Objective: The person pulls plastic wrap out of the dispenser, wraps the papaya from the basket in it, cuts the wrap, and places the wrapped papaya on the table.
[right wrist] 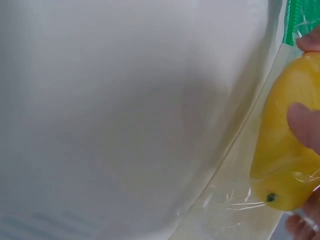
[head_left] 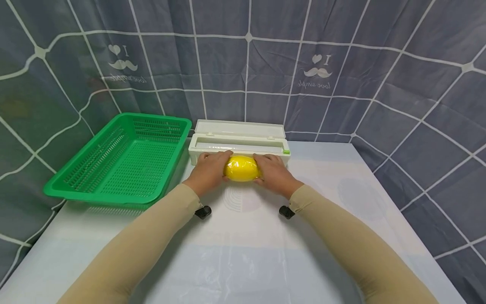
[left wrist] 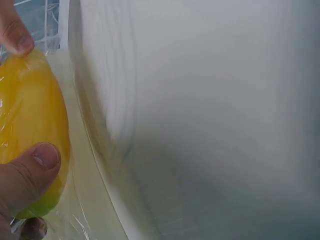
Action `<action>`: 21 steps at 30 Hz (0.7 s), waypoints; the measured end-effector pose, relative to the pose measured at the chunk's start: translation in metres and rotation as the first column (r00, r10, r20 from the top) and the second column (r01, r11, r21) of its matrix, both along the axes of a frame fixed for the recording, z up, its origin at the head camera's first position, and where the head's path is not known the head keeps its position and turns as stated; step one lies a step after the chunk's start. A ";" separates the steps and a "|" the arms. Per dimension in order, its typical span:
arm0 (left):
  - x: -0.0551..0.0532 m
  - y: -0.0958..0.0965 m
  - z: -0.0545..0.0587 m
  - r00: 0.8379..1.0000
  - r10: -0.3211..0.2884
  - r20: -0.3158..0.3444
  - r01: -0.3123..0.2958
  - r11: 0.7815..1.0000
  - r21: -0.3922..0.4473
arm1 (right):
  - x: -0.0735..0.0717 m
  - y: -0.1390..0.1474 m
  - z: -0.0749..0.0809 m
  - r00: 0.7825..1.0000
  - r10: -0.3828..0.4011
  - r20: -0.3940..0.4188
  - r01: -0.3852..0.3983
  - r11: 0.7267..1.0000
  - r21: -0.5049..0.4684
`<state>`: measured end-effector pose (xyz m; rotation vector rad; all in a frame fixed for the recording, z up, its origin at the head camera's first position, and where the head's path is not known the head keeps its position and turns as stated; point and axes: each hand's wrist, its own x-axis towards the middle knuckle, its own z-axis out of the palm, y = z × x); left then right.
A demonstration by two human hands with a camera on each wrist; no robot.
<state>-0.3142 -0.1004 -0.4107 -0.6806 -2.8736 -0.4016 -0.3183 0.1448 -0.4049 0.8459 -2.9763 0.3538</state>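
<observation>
A yellow mango (head_left: 242,169) with clear cling film (right wrist: 227,215) over it is held between both hands in front of a white film dispenser (head_left: 218,141). My left hand (head_left: 210,171) grips its left end, with the thumb on the near side, where the left wrist view shows a greenish tip. My right hand (head_left: 276,175) grips the other end; a small dark stem mark shows there in the right wrist view. Film also spreads past the mango (left wrist: 37,115) in the left wrist view. The dispenser's lid (head_left: 239,128) stands raised at the back.
A green slotted basket (head_left: 89,197) stands on the left of the white table (head_left: 243,270), close to the dispenser. A grey curtain (head_left: 224,63) with white lines hangs behind and along the sides. On the dispenser's right end is a light-green piece (head_left: 286,151).
</observation>
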 end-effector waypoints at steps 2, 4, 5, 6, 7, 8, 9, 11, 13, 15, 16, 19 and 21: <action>-0.001 -0.001 0.000 1.000 0.009 0.024 -0.009 1.000 0.016 | 0.002 0.001 0.000 1.000 -0.021 0.005 0.021 1.000 -0.003; -0.002 -0.002 0.000 0.999 0.015 0.036 -0.016 1.000 0.019 | 0.005 0.001 0.001 0.999 -0.029 -0.020 0.029 1.000 -0.006; -0.003 -0.002 0.000 0.999 0.019 0.039 -0.020 1.000 0.022 | 0.006 0.000 0.001 0.999 -0.025 -0.046 0.025 1.000 0.001; -0.003 -0.003 0.000 0.999 0.025 0.044 -0.026 0.999 0.023 | 0.007 0.000 0.002 0.997 -0.022 -0.073 0.023 1.000 0.009; -0.003 -0.004 -0.001 0.999 0.030 0.044 -0.031 0.999 0.027 | 0.008 0.000 0.003 0.995 -0.019 -0.102 0.021 0.999 0.024; -0.004 -0.004 -0.001 0.998 0.034 0.044 -0.035 0.999 0.034 | 0.008 0.000 0.003 0.992 -0.016 -0.124 0.021 0.999 0.037; -0.004 -0.005 -0.002 0.998 0.037 0.043 -0.039 0.999 0.035 | 0.009 -0.001 0.004 0.990 -0.013 -0.139 0.021 0.998 0.052; -0.005 -0.006 -0.003 0.998 0.040 0.043 -0.042 0.998 0.043 | 0.009 -0.001 0.005 0.988 -0.013 -0.152 0.027 0.996 0.087; -0.006 -0.007 -0.005 0.998 0.039 0.043 -0.042 0.998 0.048 | 0.007 -0.001 0.005 0.989 -0.024 -0.149 0.041 0.993 0.115; -0.008 -0.007 -0.006 0.998 0.037 0.045 -0.038 0.999 0.039 | 0.005 0.000 0.004 0.989 -0.036 -0.143 0.054 0.991 0.123; -0.008 -0.008 -0.006 0.998 0.035 0.049 -0.037 0.999 0.032 | 0.003 0.000 0.003 0.989 -0.040 -0.142 0.058 0.991 0.121; -0.009 -0.010 -0.005 0.998 0.027 0.062 -0.027 1.000 0.000 | 0.000 0.000 0.002 0.990 -0.049 -0.133 0.061 0.994 0.092; -0.008 -0.011 -0.004 0.997 0.021 0.070 -0.020 1.000 -0.017 | -0.001 0.000 0.001 0.991 -0.049 -0.125 0.059 0.995 0.075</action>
